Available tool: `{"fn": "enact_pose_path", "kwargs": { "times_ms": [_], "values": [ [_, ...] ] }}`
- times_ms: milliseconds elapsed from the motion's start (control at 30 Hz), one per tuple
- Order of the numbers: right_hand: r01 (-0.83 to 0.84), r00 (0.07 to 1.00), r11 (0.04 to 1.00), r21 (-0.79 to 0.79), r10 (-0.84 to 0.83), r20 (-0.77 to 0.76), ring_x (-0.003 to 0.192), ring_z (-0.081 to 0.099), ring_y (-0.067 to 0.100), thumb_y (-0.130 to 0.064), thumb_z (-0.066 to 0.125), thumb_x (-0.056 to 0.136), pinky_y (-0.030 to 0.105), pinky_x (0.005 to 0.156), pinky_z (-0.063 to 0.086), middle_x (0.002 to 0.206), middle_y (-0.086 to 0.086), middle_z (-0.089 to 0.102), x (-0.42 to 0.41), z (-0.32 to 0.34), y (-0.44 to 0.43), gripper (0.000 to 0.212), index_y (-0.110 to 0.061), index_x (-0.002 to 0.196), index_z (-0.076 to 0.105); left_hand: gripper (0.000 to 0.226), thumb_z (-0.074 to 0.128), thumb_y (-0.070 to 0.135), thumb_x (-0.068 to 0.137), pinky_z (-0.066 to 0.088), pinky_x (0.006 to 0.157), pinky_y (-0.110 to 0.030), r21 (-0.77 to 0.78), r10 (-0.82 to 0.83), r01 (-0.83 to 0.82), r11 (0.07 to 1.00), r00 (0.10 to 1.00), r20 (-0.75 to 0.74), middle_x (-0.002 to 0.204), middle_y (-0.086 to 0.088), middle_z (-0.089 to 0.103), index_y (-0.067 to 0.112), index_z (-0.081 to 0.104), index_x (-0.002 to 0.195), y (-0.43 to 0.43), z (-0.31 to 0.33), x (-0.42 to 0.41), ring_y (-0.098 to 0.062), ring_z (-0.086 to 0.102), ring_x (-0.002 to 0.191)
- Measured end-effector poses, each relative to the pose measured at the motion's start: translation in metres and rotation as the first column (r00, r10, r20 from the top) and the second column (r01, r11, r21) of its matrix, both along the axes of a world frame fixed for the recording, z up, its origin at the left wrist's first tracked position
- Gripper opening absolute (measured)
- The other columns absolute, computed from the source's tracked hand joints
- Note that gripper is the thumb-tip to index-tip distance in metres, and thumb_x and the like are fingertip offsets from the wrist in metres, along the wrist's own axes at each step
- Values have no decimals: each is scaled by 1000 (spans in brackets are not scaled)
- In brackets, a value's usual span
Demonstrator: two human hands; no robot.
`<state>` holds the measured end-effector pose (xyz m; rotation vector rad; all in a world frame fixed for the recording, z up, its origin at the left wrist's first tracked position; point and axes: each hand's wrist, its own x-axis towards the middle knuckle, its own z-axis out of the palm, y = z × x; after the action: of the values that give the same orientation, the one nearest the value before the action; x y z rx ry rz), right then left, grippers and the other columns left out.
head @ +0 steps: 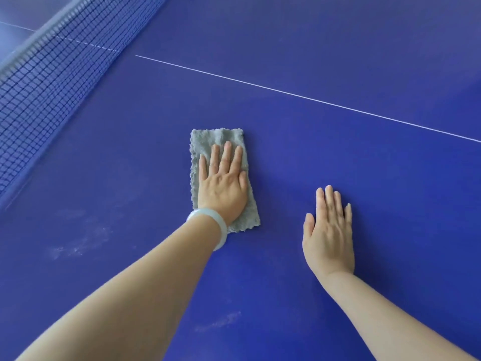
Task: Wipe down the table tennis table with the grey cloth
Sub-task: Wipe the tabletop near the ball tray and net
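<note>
1. Presently the grey cloth (218, 138) lies flat on the blue tabletop (338, 165), folded into a narrow oblong. It sits on the near side of the white line (286, 93), with the net (46, 74) well off to its left. No outer edge or corner of the tabletop shows.
2. Left hand (222, 183): flat on the cloth, fingers straight and pressing down, nothing gripped. A pale bracelet (221, 227) sits at the wrist.
3. Right hand (329, 235): flat on bare tabletop beside the cloth and apart from it, fingers straight, holding nothing.
4. Handling, as judged: the cloth looks light, soft and plush, with no stiffness of its own. It should slide easily on the smooth surface and may bunch or unfold if pushed from one end.
5. Hold, as judged: a flat palm across the middle with fingers spread toward the leading end suits it best. Pinching a corner would only drag it into a rope.
6. Pale dusty smears (78, 243) remain on the tabletop to the near left of the cloth, so wiping looks unfinished.
</note>
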<state>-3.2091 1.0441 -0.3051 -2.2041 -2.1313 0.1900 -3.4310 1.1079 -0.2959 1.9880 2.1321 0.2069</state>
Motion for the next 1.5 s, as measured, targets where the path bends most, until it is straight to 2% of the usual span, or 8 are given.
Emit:
{"fn": "enact_pose_path", "kwargs": {
  "times_ms": [300, 600, 767, 900, 1067, 1233, 1333, 1500],
  "values": [
    [-3, 999, 1000, 6, 3, -34, 154, 9, 21, -22, 32, 103, 42, 125, 2, 165, 9, 15, 1, 0, 2, 57, -7, 157, 21, 57, 20, 37, 104, 3, 124, -46, 53, -474, 472, 880, 879, 46, 166, 4, 6, 23, 12, 159, -108, -5, 66, -18, -4, 153],
    [8, 999, 1000, 28, -7, -51, 154, 7, 19, -34, 27, 105, 40, 125, 0, 166, 7, 13, 2, -3, 2, 58, -10, 158, 19, 61, 18, 33, 100, -5, 123, -45, -4, 10, -10, 1000, 998, 69, 167, 4, -3, 23, 5, 159, -86, 2, 45, -20, -9, 153],
    [-3, 995, 999, 37, 6, -104, 154, 9, 21, -31, 29, 106, 42, 125, 2, 165, 9, 15, 3, 1, 3, 56, -8, 157, 21, 58, 22, 31, 102, 6, 122, -49, 21, -208, 208, 978, 966, 154, 166, 1, 8, 20, 16, 159, -207, 3, 113, -21, -4, 153],
    [-22, 995, 999, 37, 25, -93, 154, 9, 22, -30, 28, 106, 42, 125, 2, 166, 9, 14, 4, 0, 3, 56, -9, 157, 20, 56, 23, 29, 103, 7, 122, -45, 44, -380, 379, 925, 924, 39, 166, 4, 12, 23, 18, 158, -238, 2, 70, -19, 2, 153],
    [-21, 997, 999, 43, 24, -72, 154, 8, 24, -31, 29, 107, 44, 125, 3, 166, 9, 12, 5, -3, 2, 57, -8, 157, 18, 56, 18, 34, 104, -4, 124, -41, 2, -32, 32, 999, 999, 5, 166, 12, 2, 33, 8, 159, -214, 0, -14, -11, -8, 152],
    [-19, 972, 1000, -8, 16, -235, 154, 6, 20, -31, 31, 108, 40, 125, -2, 166, 7, 13, 7, 9, -3, 55, -10, 157, 20, 62, 16, 34, 99, -5, 124, -45, 3, 160, -160, 987, 987, -9, 166, 8, -3, 28, 3, 159, -213, -3, 20, -16, -11, 152],
    [-18, 897, 999, -51, -6, -442, 153, 9, 20, -23, 30, 108, 39, 124, -2, 165, 9, 16, 3, 19, -44, 52, -6, 156, 21, 62, 21, 35, 100, -3, 123, -48, 19, 64, -64, 998, 998, 18, 167, 3, 1, 22, 7, 159, -237, -4, 66, -21, -9, 153],
    [-153, 945, 988, 26, 154, -287, 154, 7, 19, -19, 30, 107, 39, 125, -2, 165, 9, 17, 1, 11, -128, 50, -6, 155, 25, 62, 28, 33, 103, 7, 124, -50, 73, -196, 189, 979, 976, 99, 167, 1, 6, 18, 8, 159, -289, -4, 138, -22, -4, 153]
  ]
}}
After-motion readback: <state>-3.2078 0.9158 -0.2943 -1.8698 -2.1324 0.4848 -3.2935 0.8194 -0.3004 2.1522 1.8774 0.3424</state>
